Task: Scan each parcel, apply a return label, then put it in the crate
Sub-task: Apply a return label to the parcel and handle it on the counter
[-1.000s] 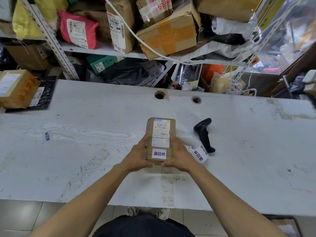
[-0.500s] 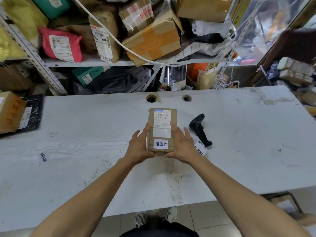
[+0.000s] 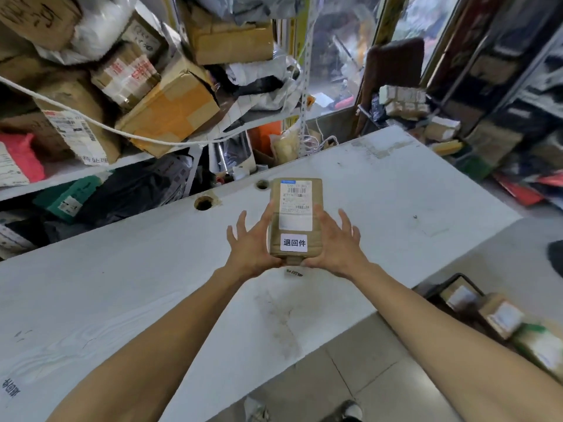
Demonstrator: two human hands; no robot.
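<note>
I hold the parcel [image 3: 295, 217] between both palms, clear of the table [image 3: 122, 284] and above its right-hand part. My left hand [image 3: 254, 243] presses the parcel's left side and my right hand [image 3: 333, 245] its right side; on both, the fingers are spread rather than curled, so the grip is by palm pressure only. The return label [image 3: 294, 242] is already stuck to the near end of the parcel's top face, below the shipping label [image 3: 297, 197]. The step in hand, as I judge it, is transfer to the crate [image 3: 451, 287], which stands on the floor to the right of the table, below its edge. Recommended procedure: keep even pressure on both sides, keep the labelled face up, carry the parcel past the table's right edge, and lower it before letting go rather than dropping it. The crate already holds several labelled parcels [image 3: 499, 318]; set this one into whatever space remains, which cannot be judged from here.
</note>
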